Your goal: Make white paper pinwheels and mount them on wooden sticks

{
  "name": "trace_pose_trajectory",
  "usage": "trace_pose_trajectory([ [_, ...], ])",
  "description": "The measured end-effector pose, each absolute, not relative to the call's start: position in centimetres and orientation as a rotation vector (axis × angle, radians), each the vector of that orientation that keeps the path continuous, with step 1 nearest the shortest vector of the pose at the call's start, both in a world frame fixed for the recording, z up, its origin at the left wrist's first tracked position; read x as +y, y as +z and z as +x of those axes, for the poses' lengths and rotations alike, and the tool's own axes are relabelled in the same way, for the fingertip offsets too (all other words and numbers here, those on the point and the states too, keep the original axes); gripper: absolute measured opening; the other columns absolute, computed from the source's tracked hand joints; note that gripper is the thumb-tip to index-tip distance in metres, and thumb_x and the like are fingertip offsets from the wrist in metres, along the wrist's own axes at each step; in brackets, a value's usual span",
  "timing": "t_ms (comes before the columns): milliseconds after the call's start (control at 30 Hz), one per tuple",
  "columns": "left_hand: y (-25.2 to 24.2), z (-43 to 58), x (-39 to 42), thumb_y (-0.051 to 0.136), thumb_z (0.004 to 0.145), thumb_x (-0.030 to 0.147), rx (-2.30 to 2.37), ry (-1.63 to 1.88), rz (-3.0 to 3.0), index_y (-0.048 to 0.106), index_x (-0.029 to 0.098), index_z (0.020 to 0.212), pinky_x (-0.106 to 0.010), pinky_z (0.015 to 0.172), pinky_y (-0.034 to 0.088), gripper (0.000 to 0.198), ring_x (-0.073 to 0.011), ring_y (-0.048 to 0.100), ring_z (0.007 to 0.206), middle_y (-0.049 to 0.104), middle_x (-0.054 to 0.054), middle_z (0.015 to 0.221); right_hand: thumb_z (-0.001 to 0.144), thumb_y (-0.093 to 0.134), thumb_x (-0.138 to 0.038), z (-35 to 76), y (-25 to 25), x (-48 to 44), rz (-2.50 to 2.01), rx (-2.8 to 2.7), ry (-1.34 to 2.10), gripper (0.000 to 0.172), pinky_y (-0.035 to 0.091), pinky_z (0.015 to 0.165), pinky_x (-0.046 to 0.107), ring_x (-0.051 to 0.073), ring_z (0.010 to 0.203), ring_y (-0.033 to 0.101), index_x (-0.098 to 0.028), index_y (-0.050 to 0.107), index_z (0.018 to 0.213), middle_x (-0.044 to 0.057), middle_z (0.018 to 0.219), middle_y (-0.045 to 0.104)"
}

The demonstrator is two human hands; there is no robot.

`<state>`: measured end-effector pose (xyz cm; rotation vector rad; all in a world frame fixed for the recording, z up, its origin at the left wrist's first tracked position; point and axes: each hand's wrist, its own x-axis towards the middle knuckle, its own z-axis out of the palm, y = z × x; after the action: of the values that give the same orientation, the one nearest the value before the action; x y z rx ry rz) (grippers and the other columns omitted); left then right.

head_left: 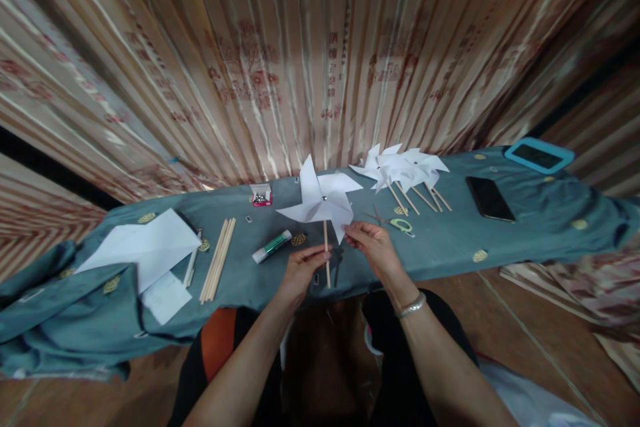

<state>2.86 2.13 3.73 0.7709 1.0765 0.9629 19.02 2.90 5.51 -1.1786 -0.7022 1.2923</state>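
Note:
A white paper pinwheel (pixel 323 199) on a thin wooden stick (pixel 327 260) stands upright in front of me, pinned at its middle. My left hand (pixel 301 270) pinches the stick about halfway down. My right hand (pixel 373 245) has its fingertips closed on the tip of the pinwheel's lower right blade. Both hands hover just above the blue cloth (pixel 440 240) that covers the low table.
Finished pinwheels (pixel 403 170) lie at the back right. Green-handled scissors (pixel 397 223), a glue stick (pixel 271 246), a pin box (pixel 261 197), wooden sticks (pixel 218 267) and white paper sheets (pixel 147 250) lie around. A black phone (pixel 489 198) and a blue-cased tablet (pixel 539 155) rest at right.

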Motion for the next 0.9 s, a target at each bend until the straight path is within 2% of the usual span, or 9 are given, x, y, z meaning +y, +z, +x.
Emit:
trace_pose_trajectory([
  [400,3.9,3.1,2.1,0.089,0.046,0.033,1.051,0.975,0.766,0.079,0.016,0.078,-0.028,0.075,0.049,0.037,-0.014,0.064,0.067,0.076,-0.007,0.077,0.052,0.087,-0.046,18.1,5.5,2.5,-1.127,-0.768,1.39,0.033,0.039,0.059,0.025,0.01,0.056,0.053,-0.019,0.068,0.056,-0.001,0.06,0.066],
  [633,4.0,3.3,2.0,0.091,0.042,0.034,1.034,0.994,0.737,0.079,0.017,0.074,-0.032,0.083,0.05,0.038,-0.0161,0.066,0.07,0.077,-0.007,0.078,0.054,0.085,-0.047,17.8,5.5,2.5,-1.121,-0.817,1.411,0.032,0.039,0.059,0.026,0.011,0.056,0.053,-0.02,0.068,0.056,0.0,0.061,0.068],
  [900,3.8,3.1,1.9,0.088,0.05,0.034,1.017,0.956,0.813,0.079,0.016,0.085,-0.034,0.087,0.049,0.041,-0.0192,0.068,0.078,0.077,-0.01,0.086,0.056,0.083,-0.051,17.1,5.5,2.5,-1.158,-0.92,1.345,0.034,0.041,0.058,0.026,0.011,0.054,0.051,-0.02,0.068,0.055,-0.001,0.055,0.064],
])
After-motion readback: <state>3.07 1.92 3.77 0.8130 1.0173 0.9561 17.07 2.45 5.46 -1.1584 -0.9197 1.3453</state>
